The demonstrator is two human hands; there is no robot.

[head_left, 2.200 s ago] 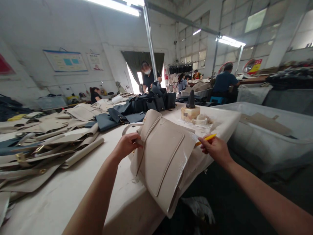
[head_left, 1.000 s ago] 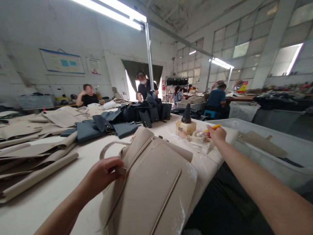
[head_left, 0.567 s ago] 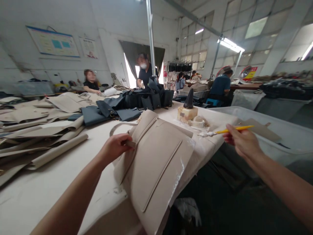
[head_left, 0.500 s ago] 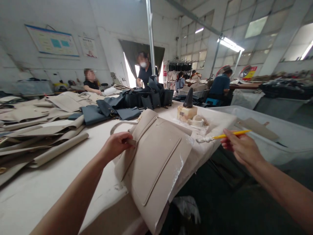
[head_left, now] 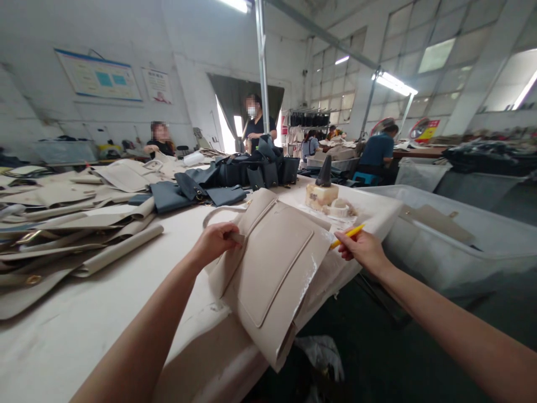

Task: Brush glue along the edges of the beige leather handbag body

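Now yellow pencil (head_left: 347, 236) back beside beige handbag (head_left: 268, 268)

The left hand (head_left: 216, 243) and right hand (head_left: 363, 251) end bare, slender forearms (head_left: 440, 324).

I have one left hand (head_left: 216, 244) and one right hand (head_left: 361, 249); I see one cream bag (head_left: 268, 268) and one yellow stick (head_left: 347, 236); there is one black cone (head_left: 324, 172), one big white tub (head_left: 444, 268) and two posters (head_left: 98, 83); I count five other people (head_left: 257, 127) (only the ones I can see).
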